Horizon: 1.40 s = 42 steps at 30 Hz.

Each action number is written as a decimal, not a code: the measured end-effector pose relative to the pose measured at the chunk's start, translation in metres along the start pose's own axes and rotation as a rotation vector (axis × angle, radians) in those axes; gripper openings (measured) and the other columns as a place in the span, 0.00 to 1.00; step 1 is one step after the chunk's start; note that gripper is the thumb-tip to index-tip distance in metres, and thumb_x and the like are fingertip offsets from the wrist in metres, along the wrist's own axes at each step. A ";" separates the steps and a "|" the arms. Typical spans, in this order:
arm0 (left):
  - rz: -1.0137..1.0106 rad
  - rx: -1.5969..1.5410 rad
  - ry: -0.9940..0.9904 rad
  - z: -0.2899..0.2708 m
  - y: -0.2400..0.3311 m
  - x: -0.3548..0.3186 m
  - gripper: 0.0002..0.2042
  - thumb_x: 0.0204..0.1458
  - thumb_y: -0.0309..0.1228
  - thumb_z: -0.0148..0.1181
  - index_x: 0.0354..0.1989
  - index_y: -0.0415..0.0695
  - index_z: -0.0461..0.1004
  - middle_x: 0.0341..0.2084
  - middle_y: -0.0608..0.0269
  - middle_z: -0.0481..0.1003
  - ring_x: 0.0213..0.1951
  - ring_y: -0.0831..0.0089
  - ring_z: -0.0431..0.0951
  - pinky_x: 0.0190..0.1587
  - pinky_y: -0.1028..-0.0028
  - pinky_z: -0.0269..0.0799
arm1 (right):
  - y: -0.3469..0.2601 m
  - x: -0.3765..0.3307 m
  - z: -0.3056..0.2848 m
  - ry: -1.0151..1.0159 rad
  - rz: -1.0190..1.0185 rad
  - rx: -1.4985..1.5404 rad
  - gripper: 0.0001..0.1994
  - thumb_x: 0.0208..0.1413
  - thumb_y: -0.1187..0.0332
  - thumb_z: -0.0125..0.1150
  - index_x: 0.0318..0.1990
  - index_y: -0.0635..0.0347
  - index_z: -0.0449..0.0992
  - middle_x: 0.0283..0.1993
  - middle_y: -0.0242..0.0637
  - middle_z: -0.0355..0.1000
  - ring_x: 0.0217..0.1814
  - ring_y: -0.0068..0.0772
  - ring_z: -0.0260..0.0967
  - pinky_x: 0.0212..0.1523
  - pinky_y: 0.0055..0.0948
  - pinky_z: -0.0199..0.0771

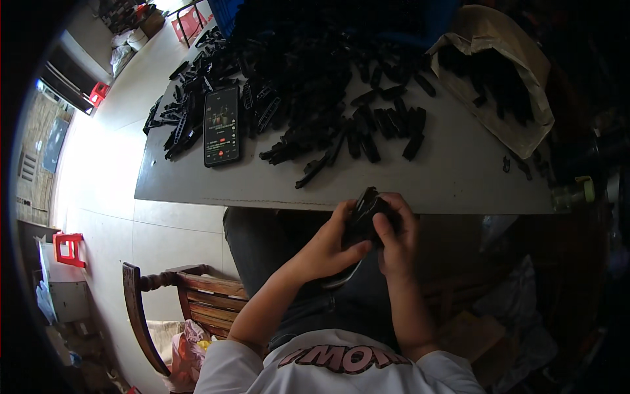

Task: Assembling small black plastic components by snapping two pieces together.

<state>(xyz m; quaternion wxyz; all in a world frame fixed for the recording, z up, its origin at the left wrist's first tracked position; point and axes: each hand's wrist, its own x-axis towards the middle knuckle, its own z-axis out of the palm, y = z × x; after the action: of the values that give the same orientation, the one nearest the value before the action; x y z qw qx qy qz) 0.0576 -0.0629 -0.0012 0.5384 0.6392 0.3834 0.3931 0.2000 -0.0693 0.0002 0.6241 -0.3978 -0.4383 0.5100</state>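
Note:
Both my hands meet at the table's front edge, around a dark black plastic part (365,220). My left hand (339,238) grips its left side, with the thumb along the lower end. On the other side my right hand (397,233) has its fingers wrapped round it and the thumb pressed on its face. The part's exact kind cannot be made out, since fingers cover much of it. Just beyond lie loose black plastic pieces (357,134), long and narrow, which spread back into a large heap (289,59).
A lit phone (222,126) lies on the grey table (262,187) left of the pieces. At the right stands an open brown bag (489,125) holding black parts. A blue crate (226,16) is behind the heap. A wooden chair (210,299) and a red stool (69,249) stand left.

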 end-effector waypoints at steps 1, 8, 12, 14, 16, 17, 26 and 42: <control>0.081 -0.046 0.002 0.001 -0.002 0.000 0.22 0.51 0.30 0.55 0.52 0.37 0.57 0.32 0.46 0.72 0.36 0.56 0.75 0.39 0.69 0.68 | 0.000 -0.001 -0.002 -0.001 0.001 -0.002 0.12 0.52 0.67 0.59 0.42 0.62 0.69 0.41 0.32 0.65 0.40 0.23 0.63 0.46 0.21 0.60; -0.094 -0.080 -0.046 -0.002 0.015 -0.010 0.18 0.56 0.29 0.48 0.53 0.35 0.58 0.25 0.63 0.69 0.28 0.79 0.69 0.31 0.78 0.65 | -0.015 -0.009 -0.001 -0.037 0.134 -0.051 0.16 0.50 0.69 0.62 0.46 0.61 0.68 0.39 0.30 0.67 0.36 0.21 0.63 0.40 0.20 0.63; 0.061 0.099 0.034 -0.002 0.019 -0.015 0.18 0.53 0.28 0.50 0.51 0.35 0.61 0.28 0.53 0.71 0.31 0.63 0.72 0.34 0.73 0.67 | -0.016 -0.010 0.006 -0.108 0.225 0.132 0.17 0.50 0.71 0.60 0.49 0.61 0.68 0.40 0.32 0.72 0.36 0.19 0.65 0.40 0.19 0.65; -0.035 0.066 0.039 -0.007 0.018 -0.016 0.17 0.51 0.28 0.53 0.49 0.37 0.64 0.33 0.46 0.73 0.37 0.49 0.74 0.39 0.68 0.69 | -0.006 -0.012 0.002 -0.107 0.287 0.139 0.17 0.51 0.71 0.60 0.48 0.61 0.68 0.43 0.34 0.71 0.39 0.20 0.66 0.43 0.20 0.65; 0.155 0.656 0.055 -0.025 0.012 -0.014 0.14 0.49 0.30 0.55 0.45 0.41 0.70 0.27 0.55 0.72 0.30 0.57 0.73 0.34 0.66 0.69 | 0.004 -0.014 0.000 -0.106 0.350 0.145 0.16 0.52 0.70 0.59 0.48 0.61 0.69 0.46 0.36 0.71 0.42 0.21 0.67 0.46 0.21 0.65; 0.165 0.675 0.131 -0.033 0.011 -0.010 0.11 0.46 0.30 0.57 0.39 0.43 0.74 0.31 0.57 0.73 0.35 0.56 0.73 0.37 0.63 0.69 | 0.008 -0.016 0.002 -0.191 0.262 0.033 0.17 0.52 0.71 0.58 0.49 0.62 0.68 0.47 0.38 0.71 0.44 0.23 0.67 0.44 0.20 0.66; 0.117 1.135 0.314 -0.063 0.004 0.021 0.11 0.44 0.25 0.58 0.38 0.45 0.68 0.34 0.56 0.71 0.38 0.57 0.72 0.37 0.63 0.68 | -0.005 0.086 -0.061 0.077 -0.449 -1.254 0.16 0.50 0.79 0.52 0.48 0.63 0.70 0.51 0.40 0.67 0.55 0.37 0.62 0.52 0.30 0.65; 0.076 0.328 0.181 -0.016 0.018 -0.009 0.20 0.49 0.33 0.59 0.47 0.38 0.61 0.31 0.43 0.71 0.37 0.45 0.73 0.35 0.61 0.68 | -0.035 0.012 -0.007 -0.378 0.034 -0.532 0.14 0.49 0.73 0.62 0.44 0.64 0.69 0.36 0.33 0.70 0.36 0.23 0.69 0.33 0.20 0.69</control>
<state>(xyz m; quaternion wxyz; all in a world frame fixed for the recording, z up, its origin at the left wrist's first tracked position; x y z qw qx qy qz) 0.0404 -0.0668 0.0179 0.3752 0.6944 0.4647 0.4014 0.2176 -0.0632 0.0331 0.3972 -0.4524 -0.6578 0.4527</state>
